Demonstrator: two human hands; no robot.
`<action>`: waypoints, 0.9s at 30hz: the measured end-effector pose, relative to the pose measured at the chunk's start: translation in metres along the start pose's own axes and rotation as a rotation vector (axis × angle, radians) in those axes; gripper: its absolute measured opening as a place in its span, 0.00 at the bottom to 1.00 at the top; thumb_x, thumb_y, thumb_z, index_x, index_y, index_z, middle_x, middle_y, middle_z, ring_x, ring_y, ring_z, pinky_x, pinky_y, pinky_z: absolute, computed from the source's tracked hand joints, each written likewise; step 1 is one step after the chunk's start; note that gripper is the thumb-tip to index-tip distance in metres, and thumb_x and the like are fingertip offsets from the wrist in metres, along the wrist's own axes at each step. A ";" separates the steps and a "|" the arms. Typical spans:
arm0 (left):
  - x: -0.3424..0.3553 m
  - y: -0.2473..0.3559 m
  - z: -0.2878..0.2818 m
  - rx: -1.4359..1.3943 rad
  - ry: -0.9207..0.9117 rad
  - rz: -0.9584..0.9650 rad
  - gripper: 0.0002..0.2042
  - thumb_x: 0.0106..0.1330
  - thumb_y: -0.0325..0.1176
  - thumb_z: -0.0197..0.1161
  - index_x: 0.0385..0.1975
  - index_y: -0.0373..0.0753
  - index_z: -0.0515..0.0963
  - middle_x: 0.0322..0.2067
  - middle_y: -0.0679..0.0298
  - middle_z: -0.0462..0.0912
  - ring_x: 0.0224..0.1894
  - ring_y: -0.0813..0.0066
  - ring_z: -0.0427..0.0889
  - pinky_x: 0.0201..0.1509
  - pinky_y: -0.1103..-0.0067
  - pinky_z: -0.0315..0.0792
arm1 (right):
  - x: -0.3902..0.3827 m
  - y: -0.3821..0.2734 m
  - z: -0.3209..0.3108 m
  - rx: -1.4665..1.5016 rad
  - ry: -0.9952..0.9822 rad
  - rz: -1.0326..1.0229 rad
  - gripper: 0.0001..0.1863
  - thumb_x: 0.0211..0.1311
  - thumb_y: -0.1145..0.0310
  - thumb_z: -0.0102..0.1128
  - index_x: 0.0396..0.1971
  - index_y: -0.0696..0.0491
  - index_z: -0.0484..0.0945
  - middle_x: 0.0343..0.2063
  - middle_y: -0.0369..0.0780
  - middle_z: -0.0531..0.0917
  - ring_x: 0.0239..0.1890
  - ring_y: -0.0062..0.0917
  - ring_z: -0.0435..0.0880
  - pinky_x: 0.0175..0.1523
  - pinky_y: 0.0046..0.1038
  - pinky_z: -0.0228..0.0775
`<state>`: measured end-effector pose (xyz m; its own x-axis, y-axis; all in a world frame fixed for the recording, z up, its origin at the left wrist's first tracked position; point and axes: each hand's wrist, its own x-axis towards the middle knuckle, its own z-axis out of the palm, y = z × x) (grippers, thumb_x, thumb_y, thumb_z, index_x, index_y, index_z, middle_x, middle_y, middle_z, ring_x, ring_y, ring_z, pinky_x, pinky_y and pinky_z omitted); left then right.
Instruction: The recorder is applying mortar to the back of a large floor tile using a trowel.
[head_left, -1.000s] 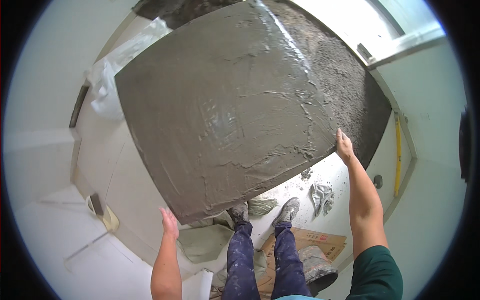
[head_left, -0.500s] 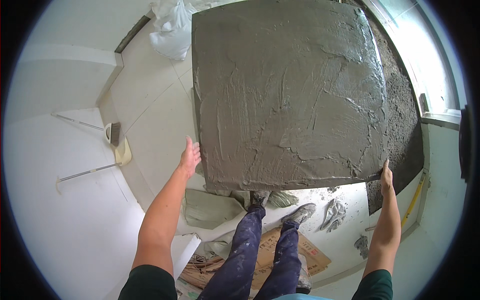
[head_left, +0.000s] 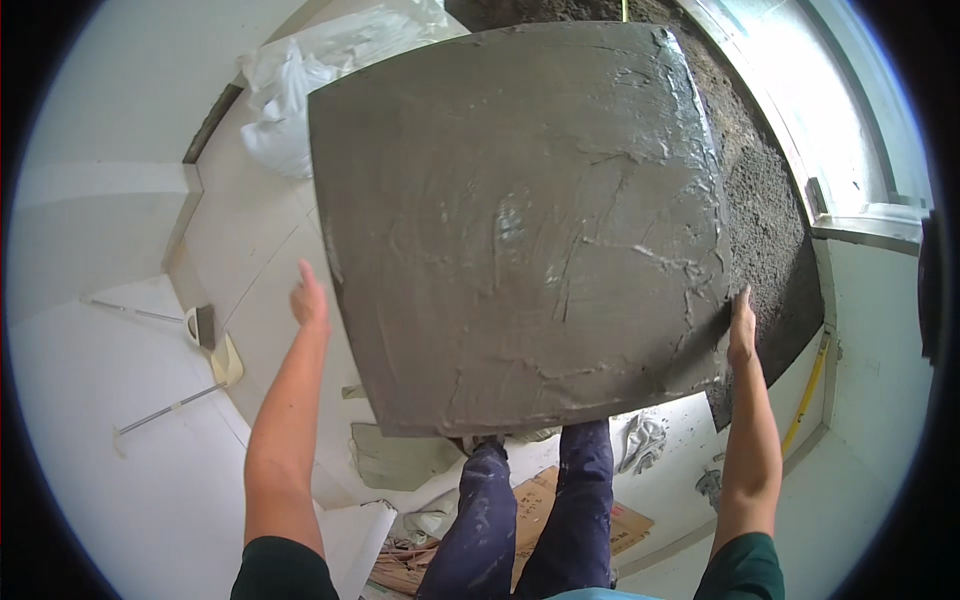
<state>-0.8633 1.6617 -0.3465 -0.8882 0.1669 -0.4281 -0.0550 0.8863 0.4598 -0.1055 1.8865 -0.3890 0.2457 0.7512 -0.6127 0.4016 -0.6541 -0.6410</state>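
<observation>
A large square tile [head_left: 520, 240], its upper face coated in wet grey mortar, fills the middle of the view and hides part of my legs and feet. My left hand [head_left: 311, 298] is off its left edge, fingers outstretched and nothing in them. At the right edge is my right hand [head_left: 742, 328], with fingers straight and pointing forward; whether the palm touches the edge I cannot tell. The tile's near edge lies in front of my legs.
Rough grey mortar bedding [head_left: 765, 215] lies beyond the tile, along the window side. White plastic bags [head_left: 285, 120] sit at the far left, with a broom [head_left: 204, 326] and dustpan [head_left: 231, 362] nearer. A yellow level-like bar [head_left: 806, 390] leans right; flattened cardboard [head_left: 628, 530] lies by my legs.
The tile has shifted left and nearer to me and turned slightly. My left hand has moved left, away from its edge; my right hand has slid left and forward along the other side.
</observation>
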 end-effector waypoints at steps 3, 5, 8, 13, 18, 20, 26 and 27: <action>-0.013 0.110 0.065 0.182 0.192 0.564 0.41 0.69 0.64 0.50 0.62 0.26 0.69 0.63 0.41 0.71 0.67 0.48 0.68 0.71 0.65 0.60 | -0.008 0.005 -0.017 0.074 0.040 0.014 0.44 0.73 0.35 0.40 0.66 0.65 0.65 0.66 0.43 0.70 0.70 0.27 0.64 0.74 0.29 0.48; -0.015 0.196 0.105 0.246 0.097 0.883 0.36 0.70 0.60 0.52 0.67 0.34 0.66 0.67 0.45 0.67 0.69 0.49 0.65 0.71 0.64 0.60 | 0.002 0.000 -0.013 0.067 0.023 0.037 0.43 0.73 0.36 0.40 0.66 0.65 0.65 0.66 0.43 0.70 0.69 0.27 0.64 0.74 0.29 0.48; 0.021 0.304 0.173 0.413 0.030 1.147 0.37 0.71 0.62 0.47 0.68 0.35 0.64 0.69 0.46 0.64 0.71 0.49 0.62 0.74 0.63 0.56 | -0.006 0.003 -0.011 0.062 -0.022 0.039 0.41 0.74 0.39 0.40 0.66 0.65 0.66 0.64 0.43 0.71 0.68 0.27 0.66 0.72 0.29 0.50; 0.037 0.422 0.268 0.376 -0.283 0.956 0.41 0.71 0.67 0.33 0.68 0.36 0.66 0.67 0.45 0.66 0.72 0.48 0.61 0.75 0.63 0.53 | -0.017 -0.003 -0.013 0.065 -0.069 0.057 0.38 0.75 0.44 0.41 0.65 0.65 0.66 0.62 0.43 0.73 0.66 0.27 0.68 0.71 0.28 0.52; 0.006 0.448 0.299 0.677 -0.294 0.784 0.42 0.72 0.67 0.29 0.64 0.36 0.72 0.64 0.43 0.70 0.70 0.46 0.63 0.74 0.63 0.54 | -0.024 -0.009 -0.030 0.027 -0.049 0.096 0.34 0.77 0.48 0.41 0.64 0.65 0.67 0.60 0.43 0.75 0.63 0.27 0.70 0.69 0.28 0.55; 0.008 0.464 0.286 0.812 -0.256 0.785 0.42 0.72 0.67 0.29 0.62 0.35 0.74 0.63 0.42 0.71 0.70 0.45 0.64 0.72 0.62 0.56 | -0.030 -0.013 -0.017 0.041 -0.055 0.091 0.32 0.77 0.50 0.42 0.64 0.65 0.67 0.59 0.43 0.75 0.62 0.27 0.70 0.68 0.28 0.56; 0.008 0.481 0.287 1.012 -0.247 0.719 0.42 0.72 0.67 0.29 0.62 0.34 0.73 0.61 0.41 0.72 0.68 0.44 0.67 0.71 0.61 0.58 | -0.036 -0.029 -0.005 0.026 -0.049 0.050 0.28 0.79 0.56 0.42 0.64 0.65 0.68 0.57 0.43 0.77 0.60 0.27 0.73 0.66 0.28 0.59; 0.009 0.479 0.289 1.009 -0.247 0.721 0.42 0.72 0.67 0.29 0.62 0.34 0.73 0.61 0.41 0.72 0.68 0.44 0.67 0.71 0.61 0.58 | -0.037 -0.032 -0.007 0.027 -0.046 0.049 0.28 0.79 0.56 0.42 0.64 0.65 0.68 0.57 0.43 0.77 0.60 0.27 0.73 0.66 0.28 0.59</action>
<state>-0.7659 2.2126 -0.3554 -0.4564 0.7277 -0.5120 0.8733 0.4765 -0.1012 -0.1215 1.8805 -0.3423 0.2234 0.7139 -0.6636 0.3664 -0.6924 -0.6216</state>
